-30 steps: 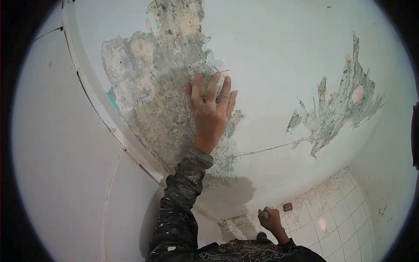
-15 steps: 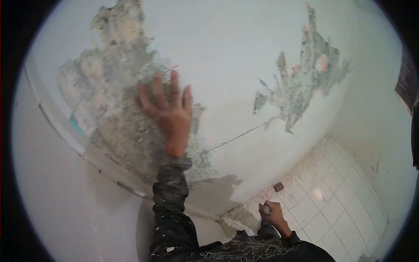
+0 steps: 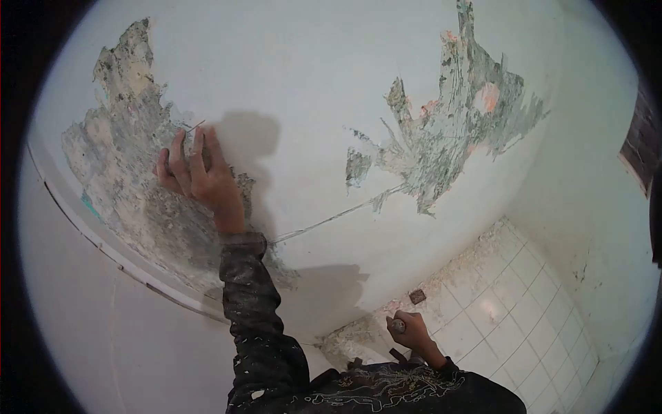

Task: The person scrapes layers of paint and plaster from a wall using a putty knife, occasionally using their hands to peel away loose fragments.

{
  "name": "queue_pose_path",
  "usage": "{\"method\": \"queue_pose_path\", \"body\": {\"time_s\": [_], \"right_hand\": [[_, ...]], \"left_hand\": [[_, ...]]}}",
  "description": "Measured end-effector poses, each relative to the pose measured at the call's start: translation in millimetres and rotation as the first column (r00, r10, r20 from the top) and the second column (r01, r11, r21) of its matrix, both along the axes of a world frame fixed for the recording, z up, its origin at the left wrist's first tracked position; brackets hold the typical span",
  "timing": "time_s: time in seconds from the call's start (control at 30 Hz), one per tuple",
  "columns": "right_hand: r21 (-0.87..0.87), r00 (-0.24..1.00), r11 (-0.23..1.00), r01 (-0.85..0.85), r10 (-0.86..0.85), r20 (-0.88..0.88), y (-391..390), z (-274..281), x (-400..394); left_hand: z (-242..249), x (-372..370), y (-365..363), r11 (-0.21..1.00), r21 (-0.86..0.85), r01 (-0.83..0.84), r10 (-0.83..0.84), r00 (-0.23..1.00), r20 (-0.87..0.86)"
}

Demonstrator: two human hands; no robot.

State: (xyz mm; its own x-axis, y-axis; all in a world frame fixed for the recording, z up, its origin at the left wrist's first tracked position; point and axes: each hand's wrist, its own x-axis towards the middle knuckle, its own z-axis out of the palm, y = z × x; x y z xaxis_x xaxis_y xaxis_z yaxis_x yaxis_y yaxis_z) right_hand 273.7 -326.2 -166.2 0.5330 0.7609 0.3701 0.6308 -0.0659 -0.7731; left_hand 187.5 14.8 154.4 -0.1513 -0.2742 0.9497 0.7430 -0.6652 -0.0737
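Observation:
My left hand [image 3: 207, 183] is raised against the wall with its fingers apart, the tips at the upper right edge of a patch of bare grey plaster [image 3: 138, 172]. It holds nothing. Lower down, near my body, my right hand [image 3: 416, 331] is closed round a tool handle [image 3: 399, 325]. Only the rounded butt of that handle faces me, and I cannot make out the working end. Ragged edges of white paint [image 3: 310, 124] surround the bare plaster. A thin scratch line [image 3: 338, 218] runs to a second stripped patch [image 3: 448, 138] on the right.
White floor tiles [image 3: 514, 328] lie at the lower right, with paint chips and dust [image 3: 476, 252] along the wall's foot. A small dark block [image 3: 417, 297] rests on the floor there. At the left runs a pale wall edge [image 3: 103, 243]; a dark framed opening [image 3: 638, 145] shows far right.
My view has shifted, so the wall patches appear further left. My left hand's fingers have drawn a little closer together and bent. My right hand still grips the handle.

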Motion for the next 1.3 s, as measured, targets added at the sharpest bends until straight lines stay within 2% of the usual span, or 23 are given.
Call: {"method": "queue_pose_path", "body": {"time_s": [0.17, 0.27, 0.37, 0.4, 0.5, 0.7, 0.8, 0.9, 1.0, 1.1, 1.17, 1.2, 1.27, 1.3], "right_hand": [[-0.030, 0.992, 0.996, -0.088, 0.091, 0.090, -31, 1, 71], [-0.026, 0.981, 0.989, -0.144, 0.146, 0.125, -47, -6, 116], [-0.026, 0.965, 0.980, -0.199, 0.200, 0.167, -54, -19, 156], [-0.073, 0.970, 0.977, -0.202, 0.210, 0.124, -59, -10, 163], [-0.067, 0.968, 0.975, -0.214, 0.221, 0.120, -62, -5, 184], [-0.009, 0.976, 0.982, -0.191, 0.191, 0.106, -56, -1, 198], [0.017, 0.986, 0.986, -0.164, 0.164, -0.007, -53, 2, 199], [0.110, 0.990, 0.992, -0.066, 0.079, -0.120, -46, 9, 200], [0.190, 0.964, 0.981, -0.048, 0.095, -0.248, -40, 22, 204], [0.253, 0.908, 0.963, 0.090, 0.025, -0.418, -31, -18, 223], [0.338, 0.907, 0.935, 0.108, 0.046, -0.419, -17, 25, 211], [0.366, 0.947, 0.926, 0.089, 0.036, -0.319, -9, 16, 218], [0.372, 0.891, 0.922, 0.106, 0.078, -0.448, 5, 26, 213], [0.365, 0.854, 0.923, 0.121, 0.091, -0.513, 9, 28, 211]], "left_hand": [[-1, 19, -11, 0.998, -0.028, -0.047, 0.050, 0.990, 0.134], [-3, 32, -13, 0.993, -0.071, 0.093, -0.072, 0.966, 0.247], [-3, 38, -16, 0.994, -0.087, -0.059, 0.079, 0.965, 0.249], [-3, 43, -21, 0.991, -0.103, 0.086, -0.055, 0.960, 0.273], [-3, 45, -22, 0.982, -0.162, 0.094, -0.041, 0.953, 0.300], [-1, 52, -35, 0.951, -0.305, -0.046, 0.135, 0.951, 0.279], [-1, 52, -38, 0.944, -0.322, -0.066, 0.157, 0.951, 0.266], [-1, 50, -33, 0.945, -0.313, -0.091, 0.175, 0.951, 0.254], [-3, 53, -26, 0.956, -0.274, -0.101, 0.173, 0.952, 0.252], [-5, 47, -22, 0.955, -0.273, -0.115, 0.169, 0.968, 0.184], [-10, 45, -22, 0.963, -0.237, -0.126, 0.164, 0.975, 0.148], [-14, 47, -24, 0.973, -0.192, -0.127, 0.156, 0.977, 0.143], [-40, 50, -34, 0.971, -0.128, 0.204, -0.191, 0.976, 0.108], [-67, 51, -39, 0.887, -0.293, 0.356, -0.347, 0.934, 0.085]]}}
